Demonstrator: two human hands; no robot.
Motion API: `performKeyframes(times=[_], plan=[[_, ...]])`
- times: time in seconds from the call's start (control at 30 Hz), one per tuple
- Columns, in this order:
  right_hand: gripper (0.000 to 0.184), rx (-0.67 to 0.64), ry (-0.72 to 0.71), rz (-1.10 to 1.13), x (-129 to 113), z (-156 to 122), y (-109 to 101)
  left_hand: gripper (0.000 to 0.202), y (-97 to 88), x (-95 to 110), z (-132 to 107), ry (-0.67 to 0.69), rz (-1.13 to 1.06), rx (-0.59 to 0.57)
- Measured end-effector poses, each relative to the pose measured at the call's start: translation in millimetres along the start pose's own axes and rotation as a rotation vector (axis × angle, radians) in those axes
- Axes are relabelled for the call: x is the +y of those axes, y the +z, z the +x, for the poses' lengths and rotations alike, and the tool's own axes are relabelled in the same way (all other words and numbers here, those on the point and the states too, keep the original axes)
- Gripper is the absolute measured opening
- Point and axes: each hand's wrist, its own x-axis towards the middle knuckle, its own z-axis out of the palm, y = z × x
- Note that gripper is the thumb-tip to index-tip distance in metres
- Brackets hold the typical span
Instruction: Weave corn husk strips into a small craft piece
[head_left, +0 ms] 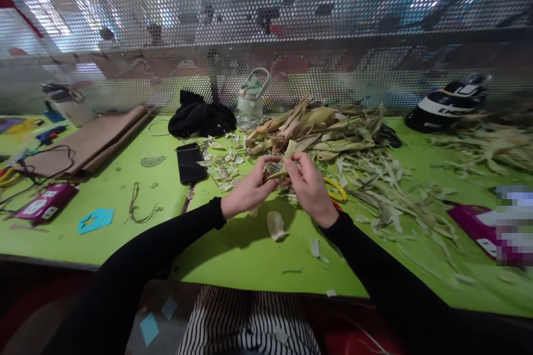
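Observation:
Over the middle of the green table, my left hand [249, 191] and my right hand [311, 191] are close together, working on one pale corn husk strip [290, 149]. The thumb and fingers of my right hand pinch it, its upper end sticking up above them. My left hand curls its fingers round the lower part, where the exact grip is partly hidden. Just behind is a heap of dry corn husks [316, 125]. Beside my right wrist lies a yellow looped handle [338, 191], the rest of that tool covered. Loose husk scraps [276, 226] lie below my hands.
Left of my hands are a black phone [191, 163], a black cloth [201, 115] and a green bottle [250, 104]. Shredded husk strips [395, 205] spread rightward. Purple boxes [45, 202] with cables, brown paper [89, 141] and a black cap [447, 105] lie farther out. A perforated metal screen [266, 28] stands behind.

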Motion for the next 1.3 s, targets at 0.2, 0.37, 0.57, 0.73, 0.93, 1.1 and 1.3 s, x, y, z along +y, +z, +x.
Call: performKeyframes(times=[0.2, 0.37, 0.57, 0.73, 0.93, 1.1, 1.3], plan=[[0.026, -0.042, 0.017, -0.020, -8, -3, -7, 0.033, -6.7, -1, 1, 0.041, 0.255, -0.072], [0.022, -0.079, 0.018, -0.055, -7, -4, -7, 0.018, -7.5, -5, 2, 0.001, 0.245, -0.173], [0.021, -0.069, -0.022, -0.178, -7, -6, -4, 0.017, -3.6, -5, 2, -0.016, 0.353, -0.121], [0.029, -0.092, 0.031, -0.076, -7, -8, -5, 0.024, -8.3, -2, 4, 0.054, 0.382, -0.108], [0.035, -0.210, 0.087, 0.121, -6, -4, -7, 0.023, -19.9, -3, 7, 0.120, 0.384, -0.187], [0.028, -0.135, 0.072, 0.153, -7, -5, -6, 0.024, -16.4, -2, 5, 0.125, 0.398, -0.199], [0.023, -0.036, 0.038, 0.073, -7, -7, -4, 0.029, -4.7, 1, 0, 0.123, 0.414, -0.161]])
